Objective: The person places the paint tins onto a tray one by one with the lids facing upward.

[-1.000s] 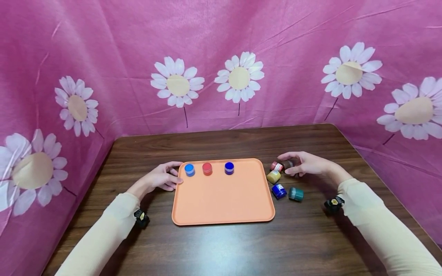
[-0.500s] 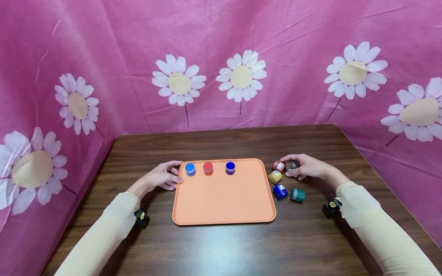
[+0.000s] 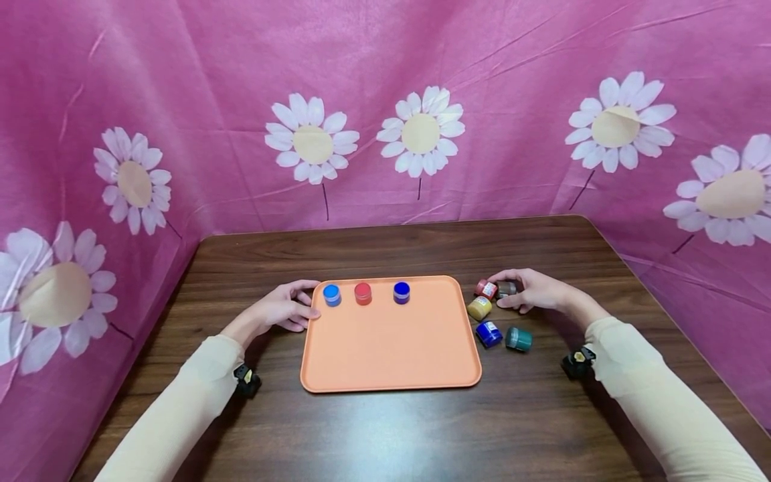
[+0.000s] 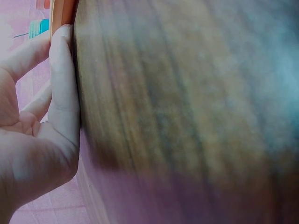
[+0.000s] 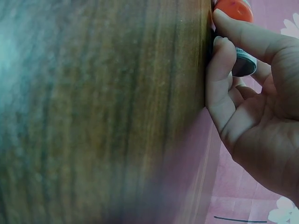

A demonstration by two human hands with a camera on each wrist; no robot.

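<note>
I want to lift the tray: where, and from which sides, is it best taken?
The orange tray is wide and flat, so the raised rim of its short ends is likely best, from left and right. The left hand touches the left end; at right, take the near corner, because a yellow jar and a blue jar lie farther back.

Orange tray (image 3: 391, 348) — dark jar (image 3: 505, 289), on side

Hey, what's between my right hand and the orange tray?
In the head view, a red jar and a yellow jar are between your right hand and the tray, with a dark jar at your fingers.
</note>
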